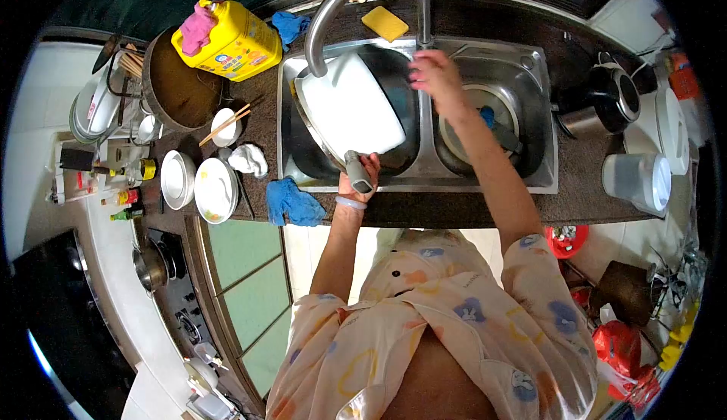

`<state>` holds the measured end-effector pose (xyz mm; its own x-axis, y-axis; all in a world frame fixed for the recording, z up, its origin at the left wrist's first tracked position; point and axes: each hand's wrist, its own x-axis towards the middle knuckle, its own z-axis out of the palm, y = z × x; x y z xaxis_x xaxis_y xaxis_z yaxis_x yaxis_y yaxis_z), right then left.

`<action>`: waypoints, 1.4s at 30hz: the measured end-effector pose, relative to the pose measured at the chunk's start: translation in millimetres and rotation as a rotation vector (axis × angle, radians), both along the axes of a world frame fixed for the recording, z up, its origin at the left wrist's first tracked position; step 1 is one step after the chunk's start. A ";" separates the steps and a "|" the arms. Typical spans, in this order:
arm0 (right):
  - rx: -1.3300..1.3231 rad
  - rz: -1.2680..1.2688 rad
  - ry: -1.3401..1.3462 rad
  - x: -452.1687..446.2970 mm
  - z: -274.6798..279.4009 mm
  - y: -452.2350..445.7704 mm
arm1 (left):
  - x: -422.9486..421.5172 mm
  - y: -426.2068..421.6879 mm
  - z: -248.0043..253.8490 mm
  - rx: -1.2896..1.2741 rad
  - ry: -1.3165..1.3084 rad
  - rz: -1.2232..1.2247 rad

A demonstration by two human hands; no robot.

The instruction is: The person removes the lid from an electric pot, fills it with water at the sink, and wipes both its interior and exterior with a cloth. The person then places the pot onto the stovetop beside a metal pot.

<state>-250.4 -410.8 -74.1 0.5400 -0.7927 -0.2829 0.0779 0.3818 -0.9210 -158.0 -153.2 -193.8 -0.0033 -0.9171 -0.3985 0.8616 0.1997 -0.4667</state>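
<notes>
My left hand (369,168) is closed round the grey handle of a white pan (352,106). The pan is tipped on its side over the left basin of the steel sink (551,155), beneath the spout of the curved tap (314,37). My right hand (438,79) hovers over the divider near the tap's base, somewhat blurred, its fingers apart and nothing seen in them. In the right basin lies a round, pale-rimmed pan or lid (454,143), with a blue item (486,115) inside it; my right forearm crosses in front of part of that basin.
Behind the sink are a yellow sponge (385,23) and a yellow jug (231,41). Leftward stand a wok (182,90), stacked bowls (177,180), plates (216,190) and chopsticks (225,124). A blue cloth (294,202) lies at the front edge. A kettle (606,98) and plastic container (638,181) stand right.
</notes>
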 end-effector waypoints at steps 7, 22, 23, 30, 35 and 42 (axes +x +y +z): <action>0.224 0.512 -0.329 74.3 27.8 46.3 | 6.7 5.6 -5.9 0.001 -0.041 -0.010; 0.002 0.468 0.037 77.3 21.6 18.2 | 64.6 33.7 60.8 0.628 -0.929 -0.304; -0.056 0.446 0.094 69.7 19.0 13.6 | 82.3 41.9 40.5 0.704 -0.936 -0.325; 0.036 0.354 0.155 10.9 -18.9 -3.6 | 105.8 22.8 89.9 0.966 -1.287 -0.535; 0.081 0.108 0.217 -40.4 -44.4 -14.2 | 97.0 10.9 128.2 1.170 -1.521 -0.701; 0.035 -0.109 0.163 -65.0 -101.1 -50.6 | 97.8 17.0 153.0 1.091 -1.702 -0.842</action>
<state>-315.5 -461.4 -175.3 0.3962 -0.8320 -0.3883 -0.0287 0.4115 -0.9110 -60.3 -136.1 -40.8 0.6473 -0.3667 -0.6682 0.2153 -0.7530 0.6218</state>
